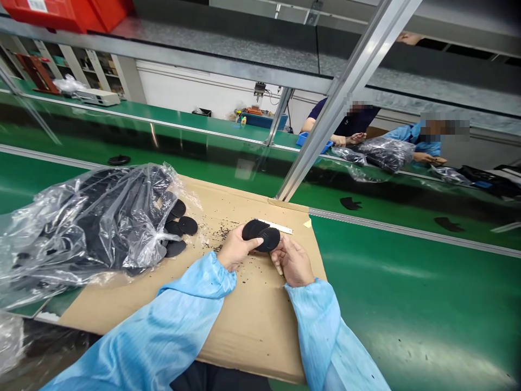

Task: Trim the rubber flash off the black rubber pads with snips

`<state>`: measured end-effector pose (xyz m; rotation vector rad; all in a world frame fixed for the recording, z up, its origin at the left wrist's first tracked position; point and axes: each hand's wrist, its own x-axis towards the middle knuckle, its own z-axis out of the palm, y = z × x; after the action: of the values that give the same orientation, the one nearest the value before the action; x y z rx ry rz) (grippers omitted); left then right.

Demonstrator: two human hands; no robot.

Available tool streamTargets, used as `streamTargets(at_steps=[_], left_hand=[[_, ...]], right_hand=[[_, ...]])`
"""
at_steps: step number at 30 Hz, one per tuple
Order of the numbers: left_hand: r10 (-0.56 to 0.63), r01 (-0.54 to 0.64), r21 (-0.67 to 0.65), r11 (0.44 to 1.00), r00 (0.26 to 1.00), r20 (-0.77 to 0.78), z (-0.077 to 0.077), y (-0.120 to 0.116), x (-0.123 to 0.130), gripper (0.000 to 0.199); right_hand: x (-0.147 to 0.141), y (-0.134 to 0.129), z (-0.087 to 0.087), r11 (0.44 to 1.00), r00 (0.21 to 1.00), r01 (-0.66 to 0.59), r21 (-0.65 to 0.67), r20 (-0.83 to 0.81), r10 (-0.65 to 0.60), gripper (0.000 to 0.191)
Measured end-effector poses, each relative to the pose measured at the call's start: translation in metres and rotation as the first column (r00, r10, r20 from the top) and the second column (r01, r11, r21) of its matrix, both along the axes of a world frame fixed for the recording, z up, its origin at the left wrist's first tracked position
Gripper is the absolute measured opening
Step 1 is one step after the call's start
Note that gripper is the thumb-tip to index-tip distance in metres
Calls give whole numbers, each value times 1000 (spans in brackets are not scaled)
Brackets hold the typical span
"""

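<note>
My left hand (238,247) is closed on flat black round discs (269,239), which overlap like a small fan, its thumb lying across the front one. At the discs' right edge, the fingers of my right hand (293,259) are pinched together. Whether they grip the rim or some small thing is hidden. Beneath both hands lies a brown cardboard sheet (244,336) strewn with tiny black crumbs (222,232). A thin white strip (277,226) rests just behind the discs. More loose black discs (188,225) lie to the left, by the mouth of a clear plastic bag (101,217) full of dark pieces.
A metal post (321,136) rises behind the cardboard, by a green conveyor belt (399,228). Black pieces (350,203) lie on the green surface beyond. A red bin (69,16) sits on the overhead shelf. Two people work across the line, near plastic bags (386,152).
</note>
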<state>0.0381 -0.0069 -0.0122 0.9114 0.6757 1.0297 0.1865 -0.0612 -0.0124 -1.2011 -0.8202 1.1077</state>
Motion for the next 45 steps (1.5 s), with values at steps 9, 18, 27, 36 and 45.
streamTargets(at_steps=[9, 18, 27, 36, 45], left_hand=[[-85, 86, 43, 995, 996, -17, -1, -4, 1, 47], [-12, 12, 36, 999, 1000, 0, -1, -2, 2, 48], [-61, 60, 40, 997, 998, 28, 0, -4, 0, 45], [-184, 184, 20, 983, 983, 25, 0, -5, -1, 39], [-150, 155, -61, 986, 986, 79, 3, -5, 1, 44]], right_hand=[[3, 1, -18, 979, 912, 83, 184, 383, -149, 34], [-3, 0, -7, 969, 913, 144, 198, 352, -208, 37], [1, -2, -9, 986, 898, 10, 166, 432, -82, 39], [11, -7, 0, 959, 682, -261, 105, 724, 107, 48], [4, -8, -2, 983, 705, -140, 119, 709, 15, 52]])
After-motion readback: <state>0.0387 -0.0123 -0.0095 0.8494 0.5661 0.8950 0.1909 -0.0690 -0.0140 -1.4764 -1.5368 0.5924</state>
